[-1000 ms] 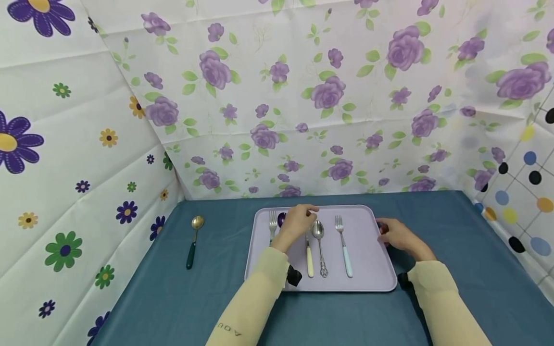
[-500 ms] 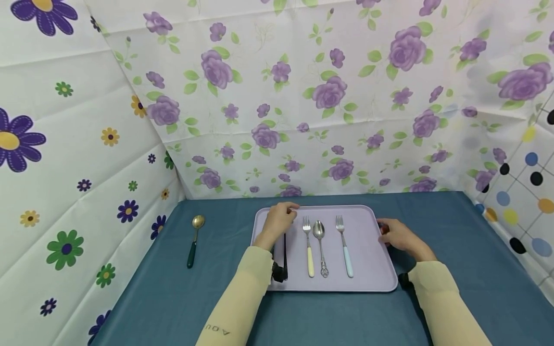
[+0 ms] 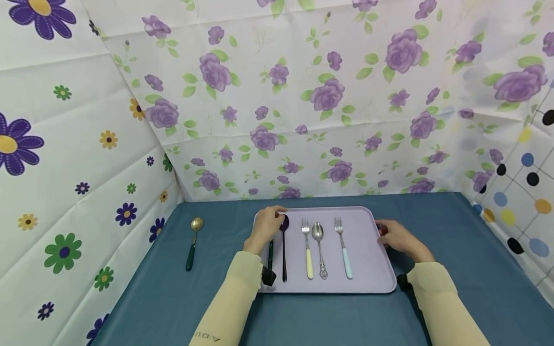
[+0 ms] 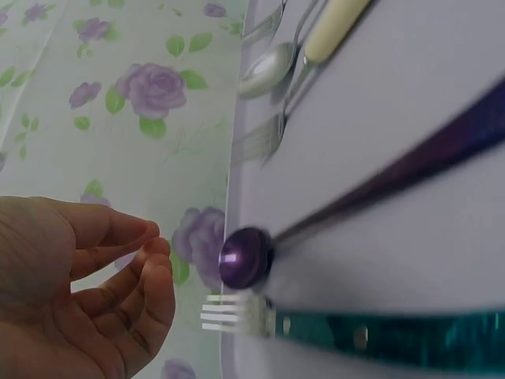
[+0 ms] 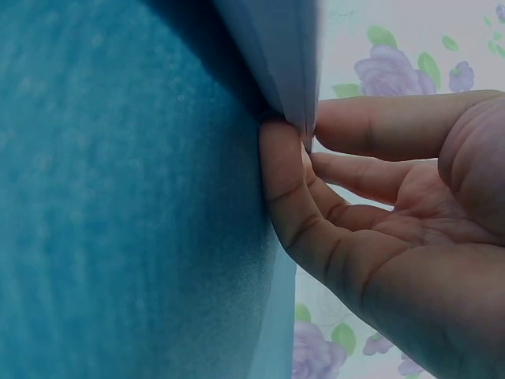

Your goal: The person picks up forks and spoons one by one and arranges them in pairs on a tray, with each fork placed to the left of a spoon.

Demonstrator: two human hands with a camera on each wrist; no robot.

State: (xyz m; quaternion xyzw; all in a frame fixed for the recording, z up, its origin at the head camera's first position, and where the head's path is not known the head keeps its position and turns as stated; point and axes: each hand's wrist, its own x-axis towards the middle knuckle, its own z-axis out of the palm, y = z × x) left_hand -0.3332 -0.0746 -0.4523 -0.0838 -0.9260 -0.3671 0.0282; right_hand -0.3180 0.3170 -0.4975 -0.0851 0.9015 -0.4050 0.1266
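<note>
A lilac tray [image 3: 368,269] holds a row of cutlery. Over its left end hovers my left hand [image 3: 265,225], fingers loosely bent with nothing between them. Beneath that hand lies a green-handled fork [image 4: 379,338], its tines hidden in the head view. Beside the fork is a dark purple spoon [image 3: 284,245]. Farther right lie a yellow-handled fork [image 3: 309,259], a silver spoon [image 3: 318,233] and a light-blue-handled fork [image 3: 347,262]. At the tray's right edge, my right hand [image 3: 400,236] pinches the rim between thumb and fingers, as the right wrist view shows.
A gold spoon with a dark green handle [image 3: 191,254] lies on the blue-green tablecloth [image 3: 329,319], left of the tray. Flower-printed sheets [image 3: 298,101] stand behind and on the left; a dotted sheet [image 3: 525,192] closes the right side.
My left hand has moved left across the tray, uncovering the yellow-handled fork and then the purple spoon. The right hand stays on the rim.
</note>
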